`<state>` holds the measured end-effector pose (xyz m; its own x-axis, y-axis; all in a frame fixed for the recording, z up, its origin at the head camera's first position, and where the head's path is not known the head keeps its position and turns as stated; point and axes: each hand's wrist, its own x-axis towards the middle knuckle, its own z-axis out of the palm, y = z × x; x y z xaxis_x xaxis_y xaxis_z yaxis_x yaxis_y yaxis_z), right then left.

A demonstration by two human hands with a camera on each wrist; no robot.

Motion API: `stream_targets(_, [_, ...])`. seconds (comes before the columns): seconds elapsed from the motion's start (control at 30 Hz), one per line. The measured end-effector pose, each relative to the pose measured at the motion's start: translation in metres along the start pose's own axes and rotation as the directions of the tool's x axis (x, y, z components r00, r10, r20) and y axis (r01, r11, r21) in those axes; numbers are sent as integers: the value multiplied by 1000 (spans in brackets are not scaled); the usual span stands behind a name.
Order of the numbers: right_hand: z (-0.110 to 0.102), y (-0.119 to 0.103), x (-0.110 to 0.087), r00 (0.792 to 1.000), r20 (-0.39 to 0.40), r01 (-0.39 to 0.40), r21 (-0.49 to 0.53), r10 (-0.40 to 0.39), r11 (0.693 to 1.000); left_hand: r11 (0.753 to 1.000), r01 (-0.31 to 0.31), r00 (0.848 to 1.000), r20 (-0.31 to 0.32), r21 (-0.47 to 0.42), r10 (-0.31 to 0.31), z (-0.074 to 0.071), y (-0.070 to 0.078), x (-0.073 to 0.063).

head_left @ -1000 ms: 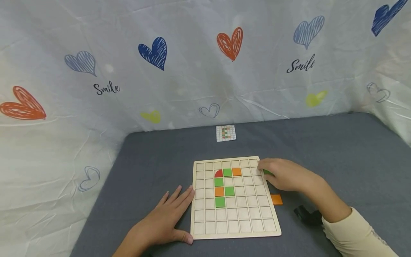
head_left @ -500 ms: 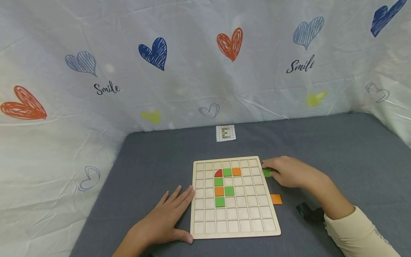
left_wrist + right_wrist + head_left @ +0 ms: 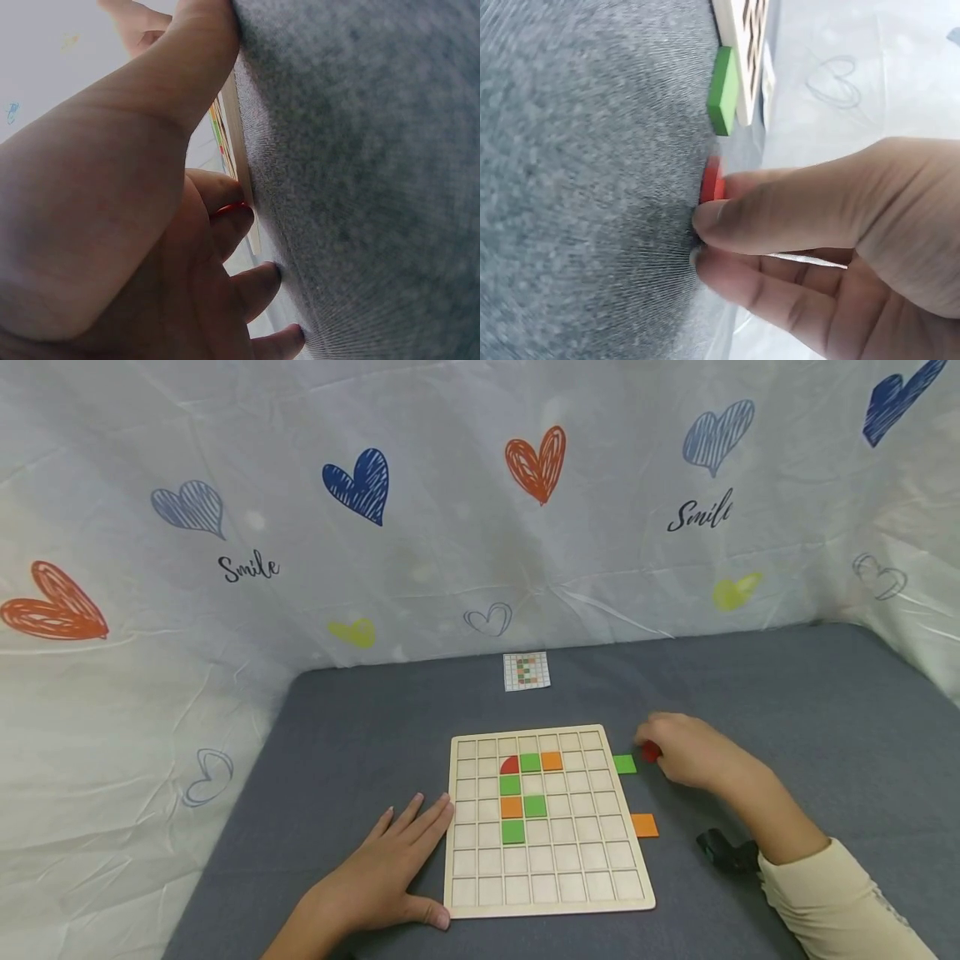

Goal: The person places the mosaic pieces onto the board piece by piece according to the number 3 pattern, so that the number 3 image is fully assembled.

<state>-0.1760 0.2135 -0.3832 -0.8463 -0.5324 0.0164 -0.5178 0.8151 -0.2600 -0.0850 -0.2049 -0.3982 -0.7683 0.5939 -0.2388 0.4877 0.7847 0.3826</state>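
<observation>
A pale wooden grid board (image 3: 568,860) lies on the dark cloth, with red, green and orange tiles in several of its cells. Against its left edge rests my left hand (image 3: 397,868), fingers spread and thumb at the near corner. Off the board's upper right side, my right hand (image 3: 686,750) pinches a red tile (image 3: 651,751) low over the cloth. The right wrist view has the red tile (image 3: 711,182) between thumb and fingers. A loose green tile (image 3: 625,764) lies between that hand and the board.
An orange tile (image 3: 645,825) lies by the board's right edge. Behind the board is a small card (image 3: 527,671) printed with a coloured grid pattern. A black strap-like object (image 3: 726,852) is at the right wrist. A white sheet with hearts (image 3: 420,568) hangs behind the table.
My right hand has moved right and away from the board's edge, leaving the green tile on the cloth and taking up the red one. My left hand has stayed put.
</observation>
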Motion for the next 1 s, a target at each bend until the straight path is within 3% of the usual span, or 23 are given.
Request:
stream_targets(0.3, [-3, -1, -1, 995, 27, -99, -28, 100, 995, 1000, 8, 1000, 2, 9, -8, -1, 0, 0])
stream_targets(0.57, [-4, -2, -4, 991, 24, -128, -33, 129, 991, 1000, 6, 1000, 3, 2, -6, 0, -1, 0])
stream_targets(0.87, [0, -1, -1, 1000, -6, 7, -11, -7, 1000, 1000, 9, 1000, 2, 4, -9, -1, 0, 1])
stream_targets(1.0, [1, -2, -2, 1000, -15, 19, -5, -19, 1000, 1000, 17, 1000, 12, -1, -17, -1, 0, 1])
